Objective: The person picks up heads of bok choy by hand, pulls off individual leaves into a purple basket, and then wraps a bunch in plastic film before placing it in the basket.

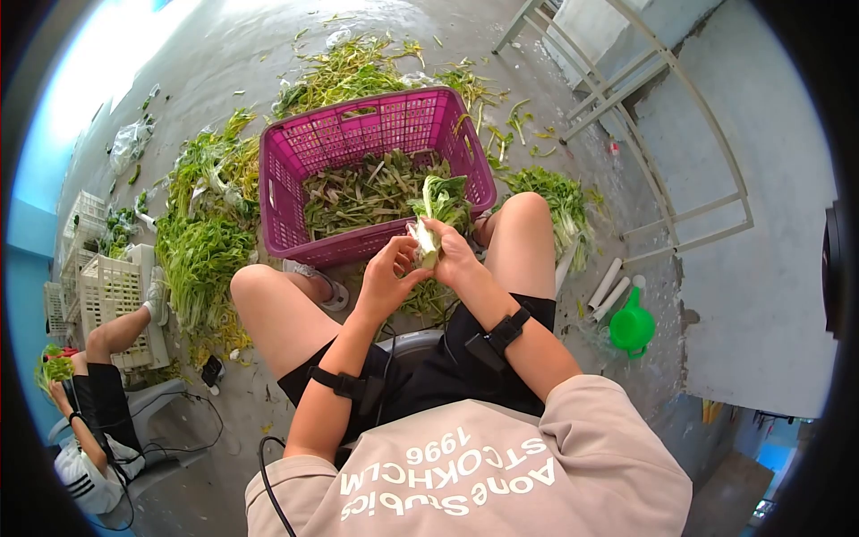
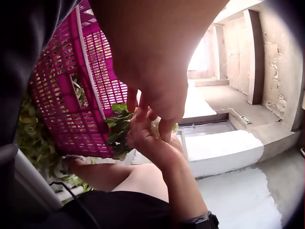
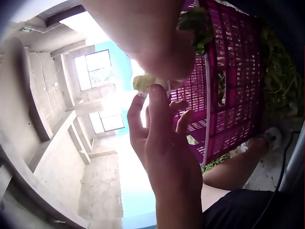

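In the head view my right hand (image 1: 456,261) grips a leafy green vegetable (image 1: 429,243) by its thick pale stalk. Its dark green leaves point away from me, over the near rim of the magenta crate (image 1: 335,243). My left hand (image 1: 386,279) pinches the stalk's near end between thumb and finger. The right wrist view shows the pale end of the vegetable (image 3: 143,83) at the tip of a left-hand finger. Wilted leaves and stalks (image 1: 362,201) lie inside the crate. The right palm hides part of the stalk.
Piles of greens (image 1: 201,259) cover the floor left of the crate, with more trimmings (image 1: 349,76) behind it. Further greens (image 1: 559,215) lie by my right knee. A green plastic scoop (image 1: 632,327) and a metal frame (image 1: 662,152) are right. Another person (image 1: 103,438) sits at left beside pale crates (image 1: 112,300).
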Motion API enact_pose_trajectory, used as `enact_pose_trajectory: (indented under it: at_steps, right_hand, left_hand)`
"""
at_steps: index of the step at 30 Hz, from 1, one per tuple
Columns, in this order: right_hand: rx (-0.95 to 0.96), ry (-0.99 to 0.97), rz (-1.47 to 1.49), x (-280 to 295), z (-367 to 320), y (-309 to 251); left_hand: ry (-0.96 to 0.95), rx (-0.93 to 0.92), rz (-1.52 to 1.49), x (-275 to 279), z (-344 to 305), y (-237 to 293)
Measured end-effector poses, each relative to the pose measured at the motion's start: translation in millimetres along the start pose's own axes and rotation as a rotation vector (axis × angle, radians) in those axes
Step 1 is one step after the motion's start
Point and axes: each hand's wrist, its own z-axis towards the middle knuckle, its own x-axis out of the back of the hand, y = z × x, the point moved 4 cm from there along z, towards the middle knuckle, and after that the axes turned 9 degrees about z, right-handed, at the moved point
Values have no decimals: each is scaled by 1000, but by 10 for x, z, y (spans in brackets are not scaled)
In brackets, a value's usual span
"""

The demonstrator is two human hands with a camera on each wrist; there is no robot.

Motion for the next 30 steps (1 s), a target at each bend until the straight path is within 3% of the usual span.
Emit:
enact_pose_trajectory:
  at_steps: [7, 9, 10, 13, 16, 21, 30]
  right_hand:
    - [16, -78, -26, -46, -69, 20]
    - [19, -88, -12, -34, -46, 25]
    - [23, -95, 4, -46, -49, 25]
    - [61, -35, 44, -49, -48, 18]
    - [86, -37, 29, -43, -45, 24]
    - [119, -24, 34, -3, 11, 18]
    - [140, -9, 27, 59, 49, -36]
  left_hand:
    - [-7, 60, 28, -20, 7, -66]
    - [61, 181, -339, -32, 20, -132]
    - [62, 181, -340, -13, 20, -112]
    - [71, 134, 39, 54, 8, -71]
    - [-65, 154, 94, 4, -16, -110]
    - [-104, 222, -147, -21, -18, -88]
    - [-70, 122, 82, 9, -26, -163]
